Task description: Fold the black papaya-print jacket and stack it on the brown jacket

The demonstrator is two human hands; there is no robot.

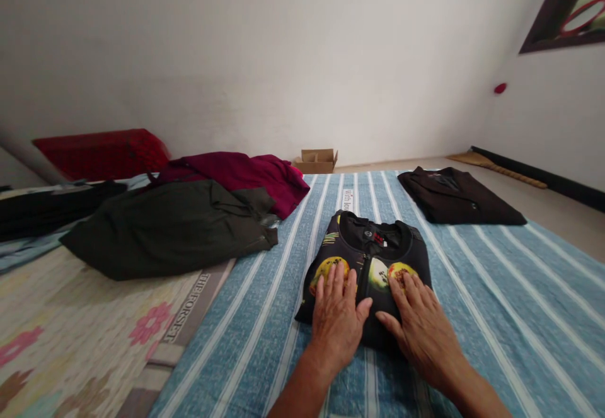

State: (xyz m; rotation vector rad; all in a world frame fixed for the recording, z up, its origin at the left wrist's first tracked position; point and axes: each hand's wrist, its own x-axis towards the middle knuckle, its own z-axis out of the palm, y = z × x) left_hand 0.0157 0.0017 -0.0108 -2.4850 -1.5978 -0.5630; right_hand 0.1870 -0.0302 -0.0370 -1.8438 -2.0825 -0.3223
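A folded black zip-up jacket (pixel 363 267) with yellow and white fruit-like prints lies on a blue striped sheet (pixel 265 317), its collar facing away from me. My left hand (pixel 338 314) rests flat on the jacket's left half, fingers stretched out over a yellow print. On its right half lies my right hand (pixel 420 323), palm down with the fingers extended over another print. Neither hand grasps anything. The jacket's near edge is partly covered by both hands and wrists.
A folded dark brown garment (pixel 458 197) lies at the back right. To the left are a dark green garment (pixel 179 229), a maroon one (pixel 236 175) and a black one (pixel 51 207). Against the wall stand a cardboard box (pixel 316 161) and a red item (pixel 99 153).
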